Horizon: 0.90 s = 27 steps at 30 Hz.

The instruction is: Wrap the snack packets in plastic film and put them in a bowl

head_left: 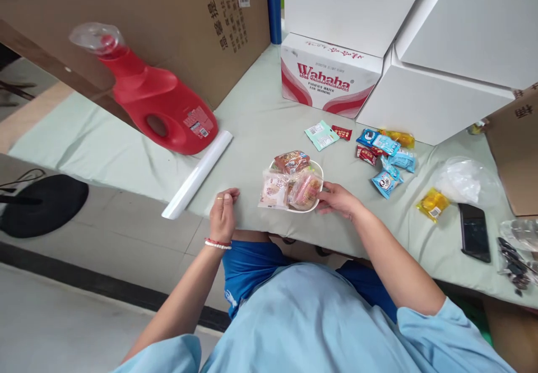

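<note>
A white bowl (316, 169) sits near the table's front edge, filled with three wrapped snack packets (290, 185). My right hand (336, 199) rests against the bowl's right rim with its fingers curled on it. My left hand (222, 216) lies at the table edge to the left of the bowl, fingers curled under and nothing visible in them; it wears a ring and a red and white bracelet. A white roll (197, 174) lies on the table just left of that hand.
A red detergent jug (159, 106) lies at the left by a large cardboard box (168, 19). A Wahaha carton (325, 76) and white boxes (441, 53) stand behind. Several loose snack packets (384, 157), a plastic bag (462, 182) and a black phone (474, 231) lie at the right.
</note>
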Tool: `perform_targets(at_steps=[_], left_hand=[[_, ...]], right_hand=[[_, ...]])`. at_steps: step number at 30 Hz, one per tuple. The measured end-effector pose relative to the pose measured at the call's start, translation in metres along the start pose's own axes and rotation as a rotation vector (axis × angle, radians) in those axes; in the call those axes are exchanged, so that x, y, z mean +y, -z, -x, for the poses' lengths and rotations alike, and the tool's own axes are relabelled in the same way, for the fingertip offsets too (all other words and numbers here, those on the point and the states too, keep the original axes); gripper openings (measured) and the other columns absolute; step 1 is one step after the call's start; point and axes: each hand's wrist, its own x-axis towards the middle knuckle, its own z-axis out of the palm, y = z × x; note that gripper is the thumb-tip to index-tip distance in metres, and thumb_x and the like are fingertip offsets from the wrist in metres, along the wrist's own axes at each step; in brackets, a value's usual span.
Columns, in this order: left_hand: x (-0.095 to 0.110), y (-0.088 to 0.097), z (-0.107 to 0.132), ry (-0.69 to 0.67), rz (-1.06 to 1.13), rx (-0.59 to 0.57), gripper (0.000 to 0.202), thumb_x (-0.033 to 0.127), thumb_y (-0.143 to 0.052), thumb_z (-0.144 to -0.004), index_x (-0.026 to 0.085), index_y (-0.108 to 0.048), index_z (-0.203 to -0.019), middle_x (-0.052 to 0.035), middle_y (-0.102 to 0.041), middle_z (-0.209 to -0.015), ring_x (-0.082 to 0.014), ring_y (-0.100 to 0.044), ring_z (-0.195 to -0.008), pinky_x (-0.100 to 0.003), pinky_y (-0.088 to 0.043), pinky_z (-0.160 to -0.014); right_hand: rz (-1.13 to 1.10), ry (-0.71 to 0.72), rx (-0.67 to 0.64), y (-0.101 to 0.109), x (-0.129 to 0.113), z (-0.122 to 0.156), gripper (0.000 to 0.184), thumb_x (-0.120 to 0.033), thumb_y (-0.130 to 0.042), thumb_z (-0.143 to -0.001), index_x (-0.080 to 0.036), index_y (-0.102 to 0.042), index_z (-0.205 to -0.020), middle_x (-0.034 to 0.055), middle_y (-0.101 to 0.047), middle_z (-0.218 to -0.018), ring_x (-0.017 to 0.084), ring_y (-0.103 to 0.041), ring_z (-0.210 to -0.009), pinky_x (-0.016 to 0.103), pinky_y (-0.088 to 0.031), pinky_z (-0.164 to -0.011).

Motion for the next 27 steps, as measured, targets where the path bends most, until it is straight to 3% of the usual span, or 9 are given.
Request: perform_targets(at_steps=[3, 6, 10, 16, 21, 25, 27], left_hand=[[0.002, -0.001, 0.006, 0.001, -0.032, 0.012, 0.051, 0.068, -0.039, -0.100, 0.029, -0.069, -0.112, -0.0067, -0.071, -0.118, -0.0315, -0.068, -0.115, -0.054, -0.052, -0.110], [0.007, -0.010, -0.001, -0.013, -0.007, 0.023, 0.060, 0.069, -0.034, -0.101, 0.022, -0.067, -0.119, -0.0111, -0.070, -0.123, -0.0285, -0.067, -0.118, -0.047, -0.056, -0.104], [0.008, -0.025, -0.012, -0.046, 0.046, 0.006, 0.061, 0.067, -0.032, -0.103, 0.019, -0.064, -0.123, -0.0139, -0.066, -0.132, -0.0243, -0.066, -0.122, -0.037, -0.059, -0.096], [-0.002, -0.023, -0.006, -0.085, 0.010, -0.017, 0.053, 0.064, -0.037, -0.103, 0.022, -0.066, -0.116, -0.0107, -0.068, -0.120, -0.0237, -0.068, -0.107, -0.041, -0.057, -0.099], [-0.007, -0.012, 0.002, -0.221, -0.131, -0.036, 0.040, 0.056, -0.043, -0.102, 0.026, -0.068, -0.109, -0.0088, -0.068, -0.117, -0.0296, -0.067, -0.107, -0.055, -0.054, -0.104], [-0.005, -0.015, 0.003, -0.298, -0.253, -0.007, 0.029, 0.051, -0.044, -0.100, 0.035, -0.067, -0.106, -0.0023, -0.069, -0.116, -0.0307, -0.065, -0.118, -0.058, -0.052, -0.109], [-0.005, -0.021, 0.001, -0.332, -0.353, 0.016, 0.029, 0.048, -0.045, -0.098, 0.031, -0.069, -0.103, -0.0041, -0.071, -0.114, -0.0308, -0.066, -0.117, -0.055, -0.054, -0.105]], right_hand=[[0.235, 0.051, 0.120, -0.006, -0.001, -0.013, 0.013, -0.030, -0.077, -0.083, -0.021, -0.070, -0.088, 0.0029, -0.074, -0.068, 0.022, -0.074, -0.065, 0.028, -0.058, -0.059], [0.430, 0.141, 0.216, -0.010, 0.004, -0.019, 0.024, -0.032, -0.070, -0.086, -0.022, -0.063, -0.065, 0.0031, -0.068, -0.055, 0.022, -0.071, -0.056, 0.027, -0.054, -0.056], [0.306, 0.183, 0.255, -0.013, 0.015, -0.017, 0.029, -0.031, -0.066, -0.087, -0.022, -0.060, -0.060, 0.0046, -0.069, -0.059, 0.021, -0.070, -0.055, 0.028, -0.055, -0.055], [0.061, 0.171, 0.299, -0.006, 0.021, 0.011, 0.023, -0.021, -0.065, -0.083, -0.020, -0.061, -0.061, 0.0012, -0.067, -0.058, 0.020, -0.069, -0.058, 0.029, -0.060, -0.058], [-0.050, 0.148, 0.410, 0.036, 0.019, 0.054, 0.018, -0.019, -0.061, -0.083, -0.020, -0.064, -0.065, 0.0013, -0.070, -0.064, 0.020, -0.071, -0.064, 0.028, -0.060, -0.057], [-0.090, 0.147, 0.592, 0.099, 0.017, 0.109, 0.005, -0.022, -0.069, -0.079, -0.019, -0.070, -0.074, 0.0034, -0.077, -0.079, 0.023, -0.074, -0.075, 0.029, -0.063, -0.059], [-0.117, 0.158, 0.716, 0.138, 0.014, 0.139, 0.003, -0.022, -0.074, -0.076, -0.019, -0.073, -0.078, 0.0045, -0.078, -0.083, 0.024, -0.075, -0.080, 0.030, -0.064, -0.061]])
